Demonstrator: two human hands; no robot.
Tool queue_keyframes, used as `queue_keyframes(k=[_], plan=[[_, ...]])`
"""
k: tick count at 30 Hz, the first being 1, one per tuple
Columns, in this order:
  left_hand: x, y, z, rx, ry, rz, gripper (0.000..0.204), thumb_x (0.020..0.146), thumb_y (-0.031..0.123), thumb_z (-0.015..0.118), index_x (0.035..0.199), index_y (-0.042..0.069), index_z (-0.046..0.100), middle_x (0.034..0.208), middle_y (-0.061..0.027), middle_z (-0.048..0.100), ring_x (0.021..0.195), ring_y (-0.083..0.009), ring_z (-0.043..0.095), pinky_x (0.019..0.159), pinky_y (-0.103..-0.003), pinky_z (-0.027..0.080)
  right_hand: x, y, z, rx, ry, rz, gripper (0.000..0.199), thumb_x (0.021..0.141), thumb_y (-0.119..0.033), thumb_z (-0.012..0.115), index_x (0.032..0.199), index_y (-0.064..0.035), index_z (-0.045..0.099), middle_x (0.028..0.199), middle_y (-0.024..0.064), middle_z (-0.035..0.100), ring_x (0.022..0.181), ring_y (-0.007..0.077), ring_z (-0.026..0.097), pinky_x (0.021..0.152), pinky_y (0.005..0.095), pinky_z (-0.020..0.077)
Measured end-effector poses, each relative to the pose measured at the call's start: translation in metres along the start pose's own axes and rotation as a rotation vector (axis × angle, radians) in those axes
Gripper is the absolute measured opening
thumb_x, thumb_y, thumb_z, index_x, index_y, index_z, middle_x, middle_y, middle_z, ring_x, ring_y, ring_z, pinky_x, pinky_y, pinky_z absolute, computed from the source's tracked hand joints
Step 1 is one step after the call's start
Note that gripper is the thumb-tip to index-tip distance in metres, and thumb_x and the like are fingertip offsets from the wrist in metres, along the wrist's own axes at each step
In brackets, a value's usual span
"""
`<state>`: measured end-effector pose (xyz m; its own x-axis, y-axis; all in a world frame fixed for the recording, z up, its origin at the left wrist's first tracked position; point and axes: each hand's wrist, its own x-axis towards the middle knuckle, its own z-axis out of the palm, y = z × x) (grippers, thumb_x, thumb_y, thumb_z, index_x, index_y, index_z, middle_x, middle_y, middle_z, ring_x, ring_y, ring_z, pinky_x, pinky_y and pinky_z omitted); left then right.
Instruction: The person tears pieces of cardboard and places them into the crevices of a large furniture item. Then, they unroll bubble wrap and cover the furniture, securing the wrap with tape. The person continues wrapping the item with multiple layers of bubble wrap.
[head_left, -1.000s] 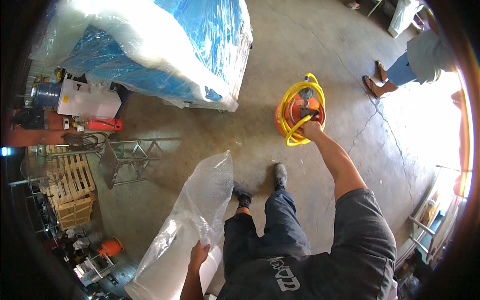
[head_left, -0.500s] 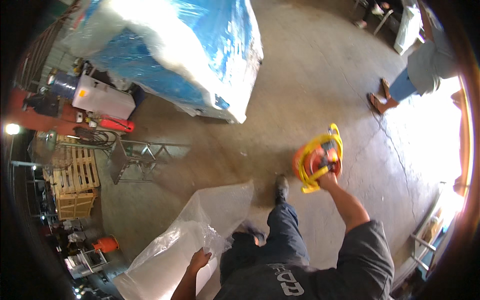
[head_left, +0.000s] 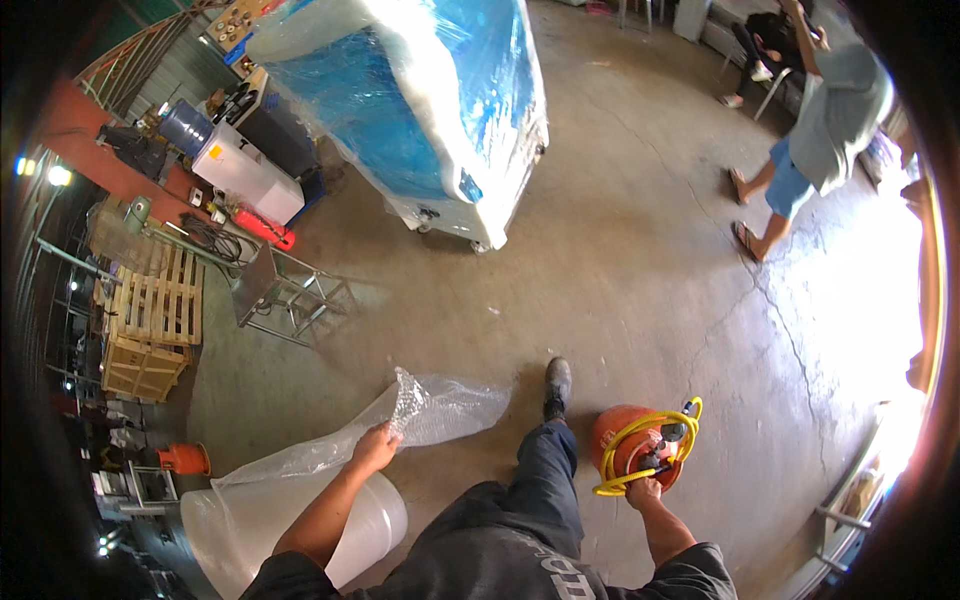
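My right hand (head_left: 645, 490) is closed on the collar of an orange gas cylinder (head_left: 612, 430), to the right of my boot. A yellow hose (head_left: 628, 437) is looped over the top of the cylinder, and a dark regulator (head_left: 672, 432) sits at its valve. With my left hand (head_left: 376, 446) I grip the edge of a clear bubble wrap sheet (head_left: 455, 408). The sheet trails off a large bubble wrap roll (head_left: 240, 535), which lies on the floor at my left. Whether the cylinder touches the floor, I cannot tell.
Ahead stands a large wheeled object wrapped in blue and clear film (head_left: 390, 110). A metal stand (head_left: 290, 300), wooden pallets (head_left: 160, 310), a red fire extinguisher (head_left: 262, 228) and a water dispenser (head_left: 245, 175) line the left. At the right stands a person in sandals (head_left: 830, 120).
My left hand has moved forward, lifting the bubble wrap edge. The cylinder in my right hand is nearer my body. The view has shifted, and the person at the right has changed stance.
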<state>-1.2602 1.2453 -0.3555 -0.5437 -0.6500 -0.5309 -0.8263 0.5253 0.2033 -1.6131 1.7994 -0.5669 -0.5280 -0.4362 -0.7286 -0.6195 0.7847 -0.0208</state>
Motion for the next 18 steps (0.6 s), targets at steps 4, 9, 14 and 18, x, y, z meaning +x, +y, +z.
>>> queue_keyframes(k=[4, 9, 14, 18], plan=[[-0.035, 0.022, -0.003, 0.101, 0.111, 0.101, 0.043, 0.093, 0.03, 0.062, 0.123, 0.0, 0.058, 0.12, -0.0275, 0.06, 0.111, -0.0462, 0.058, 0.093, -0.053, 0.05, -0.057, -0.004, 0.044, 0.209, -0.063, 0.052, 0.032, 0.093, -0.037, 0.059, 0.113, -0.0152, 0.072, 0.109, 0.0172, 0.072, 0.1, 0.0365, 0.07, 0.085, 0.0472, 0.0545], [-0.053, 0.053, -0.009, 0.133, 0.219, 0.105, 0.038, 0.092, 0.026, 0.064, 0.121, 0.001, 0.058, 0.112, -0.0237, 0.059, 0.106, -0.0448, 0.06, 0.088, -0.053, 0.051, -0.1, -0.01, 0.076, 0.232, -0.06, 0.104, 0.03, 0.09, -0.034, 0.061, 0.11, -0.0143, 0.072, 0.109, 0.0168, 0.072, 0.101, 0.0348, 0.07, 0.085, 0.0473, 0.0549], [-0.059, 0.096, -0.021, 0.086, 0.368, 0.189, 0.042, 0.09, 0.028, 0.067, 0.124, 0.005, 0.057, 0.116, -0.0235, 0.06, 0.102, -0.0438, 0.062, 0.085, -0.052, 0.052, -0.114, -0.007, 0.096, 0.253, -0.053, 0.11, 0.037, 0.09, -0.042, 0.062, 0.109, -0.0128, 0.073, 0.106, 0.0138, 0.073, 0.096, 0.0331, 0.071, 0.082, 0.0468, 0.056], [-0.07, 0.131, -0.044, -0.068, 0.492, 0.371, 0.045, 0.09, 0.029, 0.069, 0.128, 0.007, 0.058, 0.117, -0.0221, 0.064, 0.099, -0.0414, 0.065, 0.085, -0.049, 0.053, -0.143, -0.003, 0.059, -0.003, 0.007, -0.107, 0.054, 0.082, -0.056, 0.067, 0.111, -0.0114, 0.073, 0.109, 0.0135, 0.073, 0.103, 0.0326, 0.07, 0.088, 0.044, 0.0551]])
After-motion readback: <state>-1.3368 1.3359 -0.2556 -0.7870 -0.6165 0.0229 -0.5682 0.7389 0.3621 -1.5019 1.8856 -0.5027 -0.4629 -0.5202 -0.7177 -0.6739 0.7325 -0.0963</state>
